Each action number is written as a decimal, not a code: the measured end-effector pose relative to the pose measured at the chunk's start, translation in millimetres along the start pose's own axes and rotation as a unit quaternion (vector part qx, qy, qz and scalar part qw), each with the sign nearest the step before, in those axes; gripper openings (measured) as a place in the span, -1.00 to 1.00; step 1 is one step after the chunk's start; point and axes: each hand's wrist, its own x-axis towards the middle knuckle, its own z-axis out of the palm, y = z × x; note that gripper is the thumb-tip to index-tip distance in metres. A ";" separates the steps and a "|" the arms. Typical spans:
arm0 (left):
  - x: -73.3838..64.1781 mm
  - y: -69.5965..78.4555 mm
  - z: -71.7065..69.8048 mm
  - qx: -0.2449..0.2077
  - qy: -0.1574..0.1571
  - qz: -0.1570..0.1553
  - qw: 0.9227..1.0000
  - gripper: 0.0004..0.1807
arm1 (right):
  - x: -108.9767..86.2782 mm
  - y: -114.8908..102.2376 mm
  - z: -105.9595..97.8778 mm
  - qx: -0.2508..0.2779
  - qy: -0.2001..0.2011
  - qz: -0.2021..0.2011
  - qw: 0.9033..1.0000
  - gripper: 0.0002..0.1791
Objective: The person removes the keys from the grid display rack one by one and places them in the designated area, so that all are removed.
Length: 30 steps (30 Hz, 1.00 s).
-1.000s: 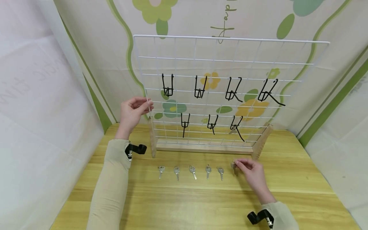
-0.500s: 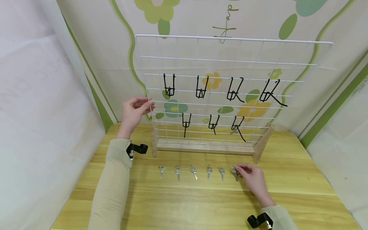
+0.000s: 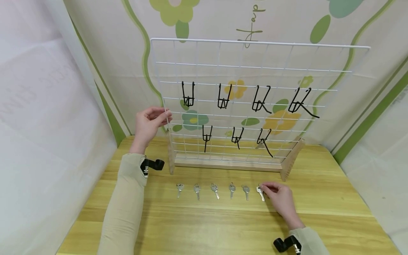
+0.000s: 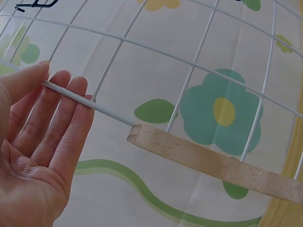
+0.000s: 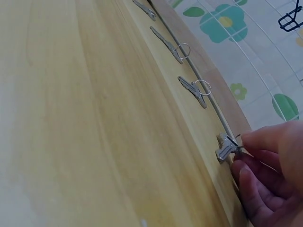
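My left hand (image 3: 148, 125) holds the left edge of a white wire grid rack (image 3: 255, 43), thumb in front and fingers behind the wire (image 4: 111, 116). At the right end of a row of keys, my right hand (image 3: 280, 198) pinches the ring of a silver key (image 3: 260, 194). That key's blade points toward the front of the table; whether it fully rests on the wood I cannot tell. In the right wrist view, thumb and fingertips meet at the key's ring, partly hiding it. Left of this key lies another key (image 3: 245, 191) with a ring.
More keys (image 3: 214, 190) lie in the row before the rack's wooden base (image 3: 223, 165). Black hooks (image 3: 224, 99) hang on the grid in two rows; a small silver thing (image 3: 261, 142) shows at the lower right hook (image 3: 264, 138). A printed cloth (image 3: 111, 53) stands behind.
My right hand has come down slightly toward the table front, and the pinched key has turned so its flat face shows. The left hand keeps its hold on the grid.
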 end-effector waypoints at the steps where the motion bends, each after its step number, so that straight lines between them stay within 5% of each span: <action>1: 0.1 0.0 0.0 -0.001 0.000 0.000 1.000 -0.79 | 0.3 0.2 -0.1 -0.007 0.001 0.000 1.000 -0.78; 17: 0.2 0.3 0.3 -0.006 -0.003 0.002 1.000 -0.81 | 2.7 -2.8 -3.8 -0.047 -0.001 0.015 0.999 -0.73; 24: -0.2 -0.4 0.5 -0.006 -0.003 0.005 1.000 -0.82 | 6.7 -13.2 -16.0 0.025 -0.013 0.050 0.998 -0.55; 30: 0.2 -0.4 0.3 -0.007 -0.002 0.002 1.000 -0.81 | 13.2 -44.6 -40.0 0.070 0.027 0.033 0.997 -0.45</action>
